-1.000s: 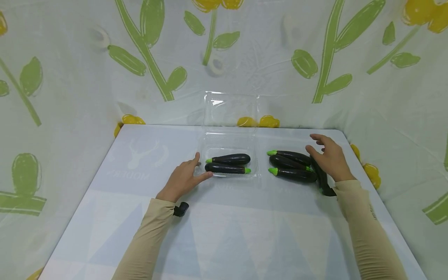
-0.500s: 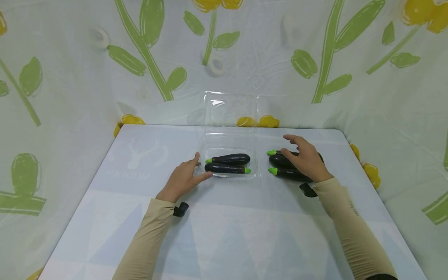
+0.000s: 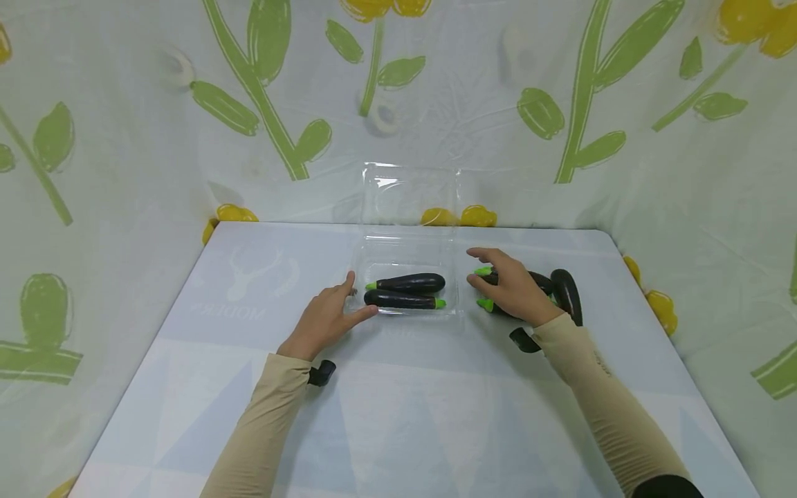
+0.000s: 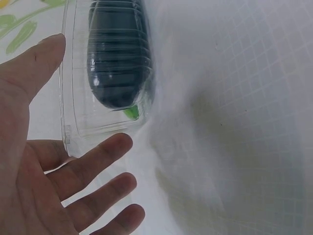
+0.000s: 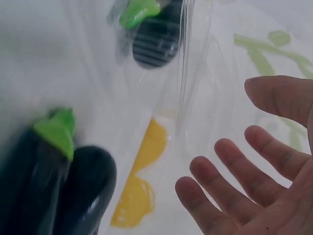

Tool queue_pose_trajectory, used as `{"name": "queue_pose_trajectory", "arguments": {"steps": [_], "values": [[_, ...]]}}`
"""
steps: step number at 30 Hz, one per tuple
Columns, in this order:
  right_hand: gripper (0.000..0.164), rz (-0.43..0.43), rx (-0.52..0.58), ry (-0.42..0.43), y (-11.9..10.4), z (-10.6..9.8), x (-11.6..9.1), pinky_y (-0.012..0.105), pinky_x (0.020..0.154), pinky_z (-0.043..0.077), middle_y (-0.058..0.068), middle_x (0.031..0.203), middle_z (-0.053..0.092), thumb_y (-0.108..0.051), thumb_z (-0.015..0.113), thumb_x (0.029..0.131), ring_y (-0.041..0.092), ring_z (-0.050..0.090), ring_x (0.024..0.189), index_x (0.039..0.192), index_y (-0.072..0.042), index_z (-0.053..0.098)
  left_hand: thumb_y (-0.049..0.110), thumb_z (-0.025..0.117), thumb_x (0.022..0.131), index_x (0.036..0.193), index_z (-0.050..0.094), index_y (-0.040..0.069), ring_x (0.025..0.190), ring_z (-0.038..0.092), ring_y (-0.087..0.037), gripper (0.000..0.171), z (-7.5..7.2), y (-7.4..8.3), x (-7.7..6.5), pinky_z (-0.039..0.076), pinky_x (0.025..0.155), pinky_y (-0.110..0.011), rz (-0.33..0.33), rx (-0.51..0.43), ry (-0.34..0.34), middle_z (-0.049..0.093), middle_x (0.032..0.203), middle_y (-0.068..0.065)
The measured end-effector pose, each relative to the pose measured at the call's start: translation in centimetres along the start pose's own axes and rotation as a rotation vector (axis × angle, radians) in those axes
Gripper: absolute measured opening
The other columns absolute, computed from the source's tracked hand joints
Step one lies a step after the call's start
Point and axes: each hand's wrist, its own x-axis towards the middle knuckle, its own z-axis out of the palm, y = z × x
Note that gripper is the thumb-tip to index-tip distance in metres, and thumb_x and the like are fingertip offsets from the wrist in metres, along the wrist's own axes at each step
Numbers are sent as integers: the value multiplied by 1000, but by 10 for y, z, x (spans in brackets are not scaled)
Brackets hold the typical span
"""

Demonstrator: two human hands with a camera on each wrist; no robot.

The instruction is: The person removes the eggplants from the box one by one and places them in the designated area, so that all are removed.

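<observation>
A clear plastic clamshell box (image 3: 451,273) lies with its lid raised at the table's back. Inside, two eggplants lie side by side, a rear eggplant (image 3: 411,282) and a front eggplant (image 3: 398,299), stems at opposite ends. My left hand (image 3: 319,319) is at the box's left end, thumb and fingers spread about its corner; in the left wrist view the thumb (image 4: 51,51) overlaps the rim. Over the loose eggplants to the right hovers my right hand (image 3: 513,287), its fingers extended and holding nothing. It partly hides them; a green stem (image 3: 486,304) shows below its thumb.
One loose eggplant (image 3: 565,294) lies upright-on in view at the pile's right end. Behind the table (image 3: 386,415) hangs a flower-printed curtain (image 3: 473,90), close to the raised lid (image 3: 411,194). Table edges run along both sides.
My right hand has moved left from the pile's right end across the loose eggplants, toward the box, uncovering the rightmost eggplant. The left hand, the box and its two eggplants have stayed in place.
</observation>
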Motion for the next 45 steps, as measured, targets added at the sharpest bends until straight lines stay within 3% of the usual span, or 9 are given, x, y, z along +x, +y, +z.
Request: {"name": "queue_pose_trajectory", "arguments": {"steps": [9, 21, 30, 37, 45], "values": [[55, -71, 50, -58, -13, 22, 10, 50, 106, 45, 7, 148, 52, -24, 69, 99, 31, 50, 134, 148, -11, 49, 60, 65, 92, 160, 22, 2, 133, 51, -39, 99, 3, 1, 2, 40, 110, -53, 1, -7, 7, 61, 138, -16], [55, -128, 48, -98, -39, 45, 31, 45, 115, 37, 6, 150, 51, -22, 70, 99, 24, 43, 141, 149, -11, 49, 64, 63, 92, 161, 21, 5, 133, 51, -38, 100, 3, -1, 2, 40, 111, -52, -22, -2, -1, 61, 138, -15], [57, -117, 43, -139, -51, 55, 45, 43, 116, 35, 5, 151, 50, -23, 69, 99, 23, 41, 143, 151, -12, 47, 64, 63, 92, 161, 22, 5, 134, 50, -38, 100, 2, -1, 2, 39, 111, -52, -25, -4, -4, 61, 139, -16], [61, -85, -2, -241, -53, 59, 56, 45, 116, 36, 9, 154, 46, -24, 68, 99, 26, 42, 143, 154, -12, 44, 68, 61, 91, 161, 22, 5, 133, 51, -38, 102, 1, -2, 3, 40, 111, -51, -24, 19, -7, 60, 140, -16], [55, -130, -93, -349, -53, 61, 69, 46, 116, 35, 13, 154, 45, -13, 65, 100, 29, 40, 144, 152, -9, 47, 67, 62, 91, 161, 21, 5, 133, 51, -37, 102, 0, 1, 2, 41, 110, -52, -20, 25, -9, 61, 139, -16]]}}
